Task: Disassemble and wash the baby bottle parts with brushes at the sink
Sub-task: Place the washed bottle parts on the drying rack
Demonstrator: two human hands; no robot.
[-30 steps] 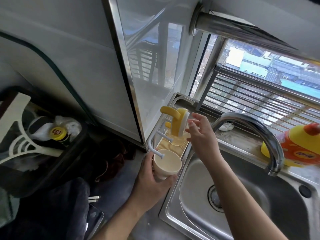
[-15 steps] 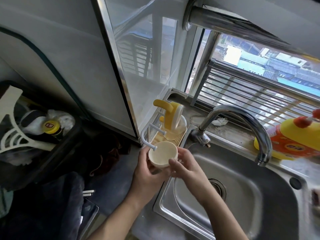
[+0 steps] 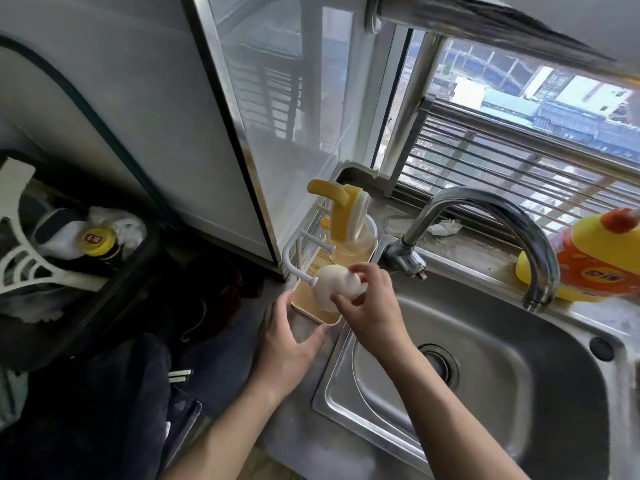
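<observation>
Upturned cream cup [image 3: 332,287] sits over the near end of the wooden tray [image 3: 302,301], on the counter just left of the sink [image 3: 346,393]. Small hard plastic, likely light and stiff, maybe wet and slippery, so best taken round the wall, not the smooth base. Right hand [image 3: 374,306] grips it from above, fingers curled over it. Left hand [image 3: 287,337] is spread by the tray's near edge, holding nothing

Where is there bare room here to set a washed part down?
Sink basin: bare around its drain. Ledge between faucet and detergent bottle: free. Crowded: the tray, with the yellow brush holder, the white cup in the right hand, the left hand beside it.
</observation>
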